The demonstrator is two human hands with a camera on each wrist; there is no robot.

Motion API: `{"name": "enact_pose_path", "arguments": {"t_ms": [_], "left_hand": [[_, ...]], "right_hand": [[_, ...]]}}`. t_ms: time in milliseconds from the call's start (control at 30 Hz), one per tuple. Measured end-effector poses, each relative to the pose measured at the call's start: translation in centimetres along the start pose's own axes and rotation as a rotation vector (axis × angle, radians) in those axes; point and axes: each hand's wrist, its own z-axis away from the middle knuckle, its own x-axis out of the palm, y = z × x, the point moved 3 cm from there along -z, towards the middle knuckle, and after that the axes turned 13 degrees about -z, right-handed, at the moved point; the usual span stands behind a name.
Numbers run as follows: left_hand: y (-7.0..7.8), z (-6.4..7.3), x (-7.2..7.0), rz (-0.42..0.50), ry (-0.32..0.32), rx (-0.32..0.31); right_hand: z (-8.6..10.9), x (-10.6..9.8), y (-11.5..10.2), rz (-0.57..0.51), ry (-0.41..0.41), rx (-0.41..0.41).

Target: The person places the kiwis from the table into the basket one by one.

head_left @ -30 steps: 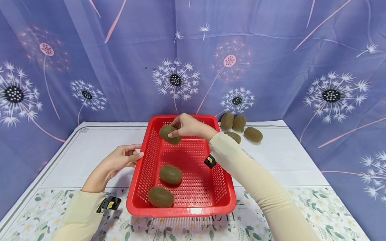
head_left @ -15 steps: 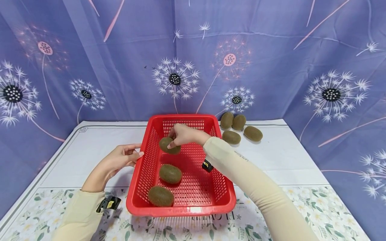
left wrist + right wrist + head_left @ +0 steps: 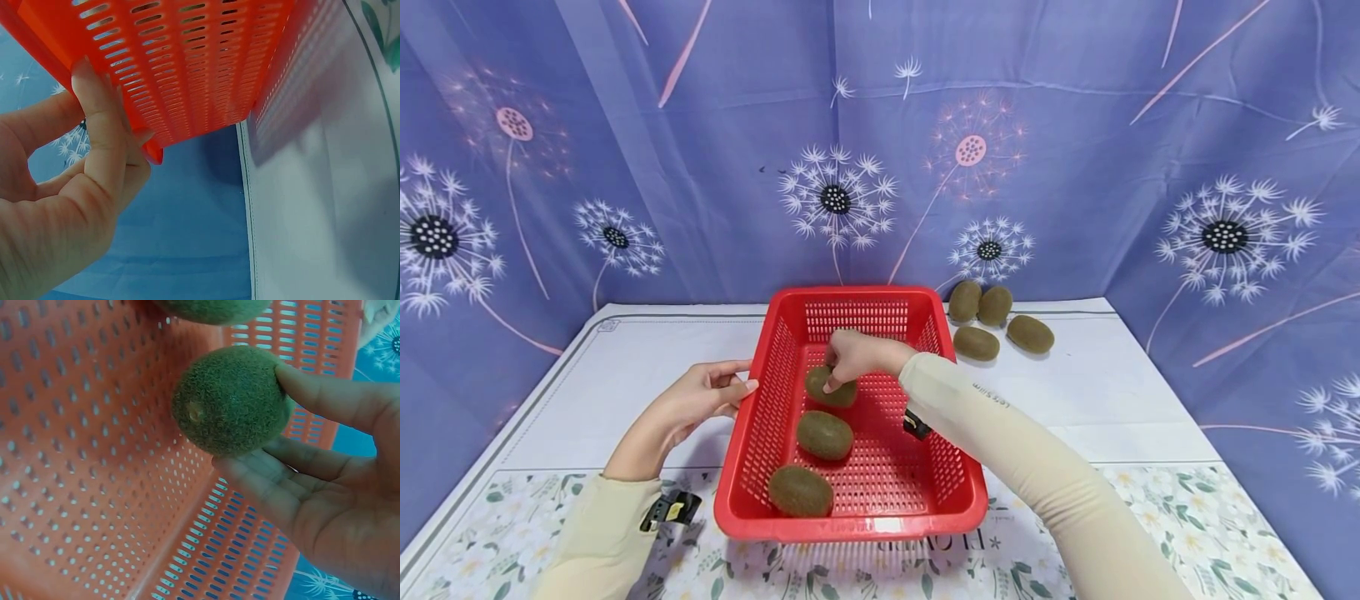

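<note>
Inside the red perforated plastic basket [image 3: 857, 527], seen from head height, the person's right hand [image 3: 861, 354] pinches a fuzzy brown oval kiwifruit [image 3: 831, 392] just beyond two loose kiwifruit [image 3: 824, 435]; four others [image 3: 1030, 334] lie outside, to the right. At the left wrist, the left hand [image 3: 78, 200] grips the basket's rim [image 3: 34, 40]. At the right wrist, thumb [image 3: 334, 400] and fingers [image 3: 259, 487] clamp that kiwifruit

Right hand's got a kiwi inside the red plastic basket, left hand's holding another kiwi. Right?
Wrong on the left: the left hand holds the rim of the red plastic basket, not a kiwi, as the left wrist view shows. The right hand does hold a kiwi inside the basket.
</note>
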Motion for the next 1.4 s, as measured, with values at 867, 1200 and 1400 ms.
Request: {"name": "enact_pose_path", "arguments": {"t_ms": [867,1200,1400], "left_hand": [[0.1,0.0,0.1,-0.001,0.006,-0.007],[0.2,0.0,0.1,-0.005,0.001,-0.007],[0.2,0.1,0.0,-0.015,0.005,-0.021]], "right_hand": [[0.2,0.3,0.4,0.059,-0.034,0.055],[0.6,-0.5,0.3,0.0,-0.022,0.062],[1.1,-1.3,-0.2,0.025,-0.008,0.042]]}}
